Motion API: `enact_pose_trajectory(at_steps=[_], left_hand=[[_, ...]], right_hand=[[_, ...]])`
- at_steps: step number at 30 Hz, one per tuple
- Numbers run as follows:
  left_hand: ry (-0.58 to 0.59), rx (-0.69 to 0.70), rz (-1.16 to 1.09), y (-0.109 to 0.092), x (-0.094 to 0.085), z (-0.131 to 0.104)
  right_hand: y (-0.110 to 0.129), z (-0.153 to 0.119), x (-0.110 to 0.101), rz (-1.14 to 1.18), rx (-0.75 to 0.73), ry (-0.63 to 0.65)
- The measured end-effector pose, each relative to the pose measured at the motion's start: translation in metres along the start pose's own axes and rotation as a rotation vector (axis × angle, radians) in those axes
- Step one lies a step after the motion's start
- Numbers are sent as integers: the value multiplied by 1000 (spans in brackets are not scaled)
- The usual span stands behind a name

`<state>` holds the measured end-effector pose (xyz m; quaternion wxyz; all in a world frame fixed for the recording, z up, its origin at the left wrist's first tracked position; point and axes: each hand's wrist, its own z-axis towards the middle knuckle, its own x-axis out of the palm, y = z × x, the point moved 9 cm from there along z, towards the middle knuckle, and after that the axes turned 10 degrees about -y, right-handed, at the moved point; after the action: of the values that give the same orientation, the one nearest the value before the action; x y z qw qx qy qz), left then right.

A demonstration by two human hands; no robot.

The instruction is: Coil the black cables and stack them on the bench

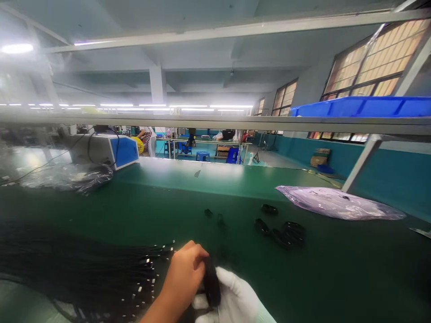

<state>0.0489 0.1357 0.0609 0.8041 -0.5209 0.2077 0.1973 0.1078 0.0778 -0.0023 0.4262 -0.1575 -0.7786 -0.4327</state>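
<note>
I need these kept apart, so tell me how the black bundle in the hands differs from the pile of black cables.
The black bundle is small and compact; the cable pile is far larger and spread out. The bundle is held between the left hand and gloved right hand, while the pile lies at the left. White tips show on the pile, none on the bundle. Both are black.

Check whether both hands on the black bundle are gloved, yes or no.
No: the right hand is gloved in white, but the left hand, also holding the black bundle, is bare.
</note>
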Motion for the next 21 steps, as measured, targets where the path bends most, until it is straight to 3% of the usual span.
enact_pose_trajectory(at_steps=[4,8,10,12,16,21], left_hand=[[32,-81,33,5,-8,5],[359,-170,-463,1,1,-2],[457,-218,-662,-1,4,-7],[435,-263,-664,4,6,-7],[282,-267,-451,18,5,1],[91,-281,-382,36,-19,11]], right_hand=[[7,2,-13,-62,-91,-100],[1,-1,-6,52,40,-39],[-1,-2,-2,42,81,-16],[4,-1,-7,-76,10,-57],[21,0,-17,-408,-253,-204],[33,-2,-23,-462,-296,-326]])
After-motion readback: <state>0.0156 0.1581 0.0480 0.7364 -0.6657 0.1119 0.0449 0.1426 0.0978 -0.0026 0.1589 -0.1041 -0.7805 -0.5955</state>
